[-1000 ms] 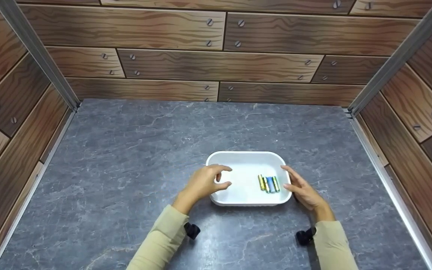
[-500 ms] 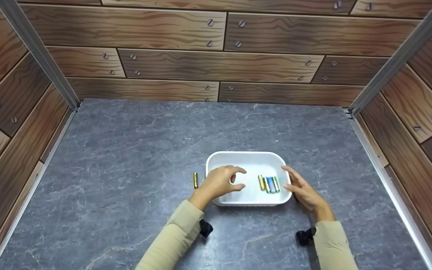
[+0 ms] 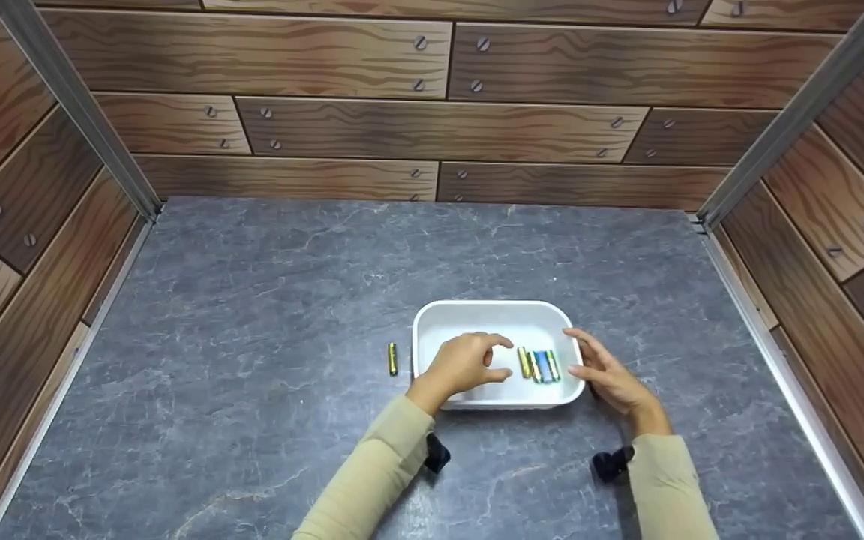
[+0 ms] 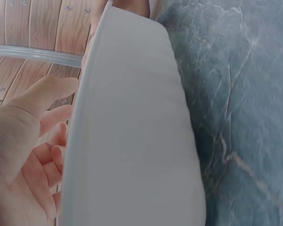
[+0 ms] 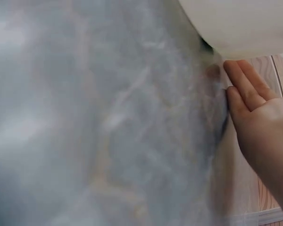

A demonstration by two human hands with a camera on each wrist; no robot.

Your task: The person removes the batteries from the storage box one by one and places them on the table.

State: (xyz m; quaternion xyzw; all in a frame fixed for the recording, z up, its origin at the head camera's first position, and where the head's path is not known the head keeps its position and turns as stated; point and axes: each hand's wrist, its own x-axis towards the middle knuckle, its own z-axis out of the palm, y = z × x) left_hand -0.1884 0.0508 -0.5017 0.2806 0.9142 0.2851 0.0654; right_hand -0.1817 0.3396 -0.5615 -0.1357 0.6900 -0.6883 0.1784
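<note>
A white plastic tub [image 3: 488, 313] stands on the table with several batteries [image 3: 544, 366] side by side in its right half, one of them gold [image 3: 524, 363]. My left hand [image 3: 463, 363] is above the tub, thumb and forefinger spread in a C facing the gold battery, nothing between them. In the left wrist view the tub's wall [image 4: 132, 108] hides the batteries. At the right end of the tub, my right hand [image 3: 613, 379] touches the rim with thumb and forefinger tips; its other fingers [image 5: 247, 89] lie nearly straight beside the outer wall. A single gold-and-black battery [image 3: 393, 359] lies outside, left of the tub.
The grey marbled tabletop [image 3: 267, 300] reaches back to a wood-patterned wall [image 3: 372, 127]. Similar panels and metal rails [image 3: 799, 112] bound the left and right sides. A black wrist camera [image 3: 437, 453] sits under the left sleeve.
My left hand has moved right across the tub toward the batteries. The gold-and-black battery left of the tub, unseen a second ago, now shows. The right hand has stayed at the rim.
</note>
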